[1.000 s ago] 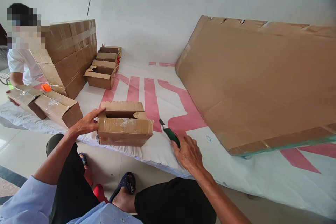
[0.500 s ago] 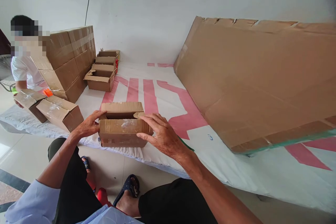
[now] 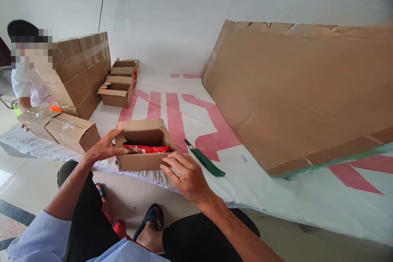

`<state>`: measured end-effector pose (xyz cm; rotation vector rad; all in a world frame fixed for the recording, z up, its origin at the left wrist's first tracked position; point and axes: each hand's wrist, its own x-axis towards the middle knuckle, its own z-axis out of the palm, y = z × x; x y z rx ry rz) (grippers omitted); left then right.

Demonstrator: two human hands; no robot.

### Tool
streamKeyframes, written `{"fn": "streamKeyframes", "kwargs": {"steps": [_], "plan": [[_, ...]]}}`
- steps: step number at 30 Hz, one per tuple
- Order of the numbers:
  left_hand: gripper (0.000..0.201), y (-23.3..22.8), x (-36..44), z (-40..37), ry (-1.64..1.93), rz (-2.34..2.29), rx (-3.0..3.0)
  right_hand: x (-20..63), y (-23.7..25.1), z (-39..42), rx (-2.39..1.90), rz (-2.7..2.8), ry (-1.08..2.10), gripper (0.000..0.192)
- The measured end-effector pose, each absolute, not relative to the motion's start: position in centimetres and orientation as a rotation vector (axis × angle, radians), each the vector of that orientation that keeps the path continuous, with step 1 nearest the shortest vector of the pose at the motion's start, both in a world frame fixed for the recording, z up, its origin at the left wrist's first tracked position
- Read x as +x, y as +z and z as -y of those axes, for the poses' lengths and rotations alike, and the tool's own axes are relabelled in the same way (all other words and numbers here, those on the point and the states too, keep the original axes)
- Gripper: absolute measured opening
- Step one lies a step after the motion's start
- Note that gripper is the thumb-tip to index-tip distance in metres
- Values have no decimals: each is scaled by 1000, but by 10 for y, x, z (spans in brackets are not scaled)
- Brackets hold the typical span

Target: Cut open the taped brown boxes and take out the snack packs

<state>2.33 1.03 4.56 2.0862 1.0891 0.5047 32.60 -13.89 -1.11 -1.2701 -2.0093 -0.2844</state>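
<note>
Both hands are on the small cardboard box (image 3: 143, 147) at the near edge of the white-and-pink sheet (image 3: 190, 110). The left hand (image 3: 106, 147) grips its left wall, and the right hand (image 3: 186, 174) presses the front flap down. Red packets (image 3: 147, 148) show inside. A green-handled knife (image 3: 205, 163) lies just right of the box.

A big cardboard sheet (image 3: 301, 94) is leaning against the wall on the right. Far left, stacked boxes (image 3: 81, 71) are standing beside open boxes (image 3: 118, 90), and a person (image 3: 26, 77) is sitting behind two taped boxes (image 3: 61, 129).
</note>
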Motion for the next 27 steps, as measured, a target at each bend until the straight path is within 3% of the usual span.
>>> {"fn": "streamKeyframes", "kwargs": {"steps": [5, 12, 21, 24, 27], "plan": [[91, 49, 28, -8, 548, -1105, 2143, 317, 9, 118, -1388, 2026, -284, 26], [89, 52, 33, -5, 544, -1097, 2172, 329, 10, 112, -1741, 1982, -289, 58], [79, 79, 71, 16, 156, -1591, 2317, 328, -19, 111, -1689, 1858, -143, 69], [72, 85, 89, 22, 57, -1736, 2379, 320, -18, 115, -1681, 1791, -150, 65], [61, 85, 99, 23, 14, -1772, 2411, 316, -6, 120, -1703, 1795, -155, 48]]}}
